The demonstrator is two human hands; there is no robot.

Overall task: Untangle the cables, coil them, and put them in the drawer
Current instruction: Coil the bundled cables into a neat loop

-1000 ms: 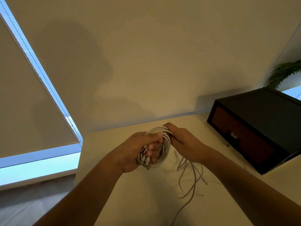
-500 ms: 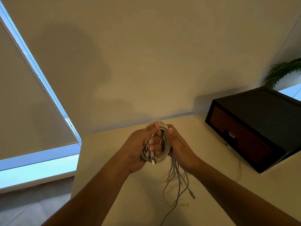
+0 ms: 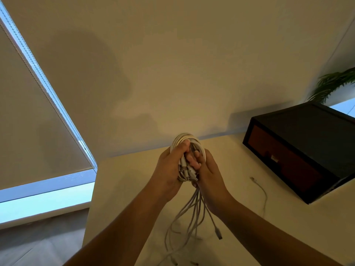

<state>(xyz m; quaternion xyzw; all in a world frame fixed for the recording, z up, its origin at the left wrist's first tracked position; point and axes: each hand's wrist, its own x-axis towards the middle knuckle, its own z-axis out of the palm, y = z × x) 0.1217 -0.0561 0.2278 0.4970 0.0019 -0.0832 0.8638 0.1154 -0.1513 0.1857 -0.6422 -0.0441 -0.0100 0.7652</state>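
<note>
Another turn is on. My left hand [image 3: 169, 169] grips the white coil [image 3: 187, 140] mid-frame, raised slightly; my right hand [image 3: 210, 175] curls round its other side. The loose tails [image 3: 192, 212] hang shorter below, so coiling is nearly done. The drawer [image 3: 284, 160] at right looks closed.

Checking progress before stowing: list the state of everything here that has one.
cable coil: partly wound, held above the table in both hands.
loose ends: uncoiled, hanging down to the table.
stray cable: lying loose on the table.
drawer: shut.
left hand: grips the coil.
right hand: grips the coil.
blind: lowered most of the way.
</note>
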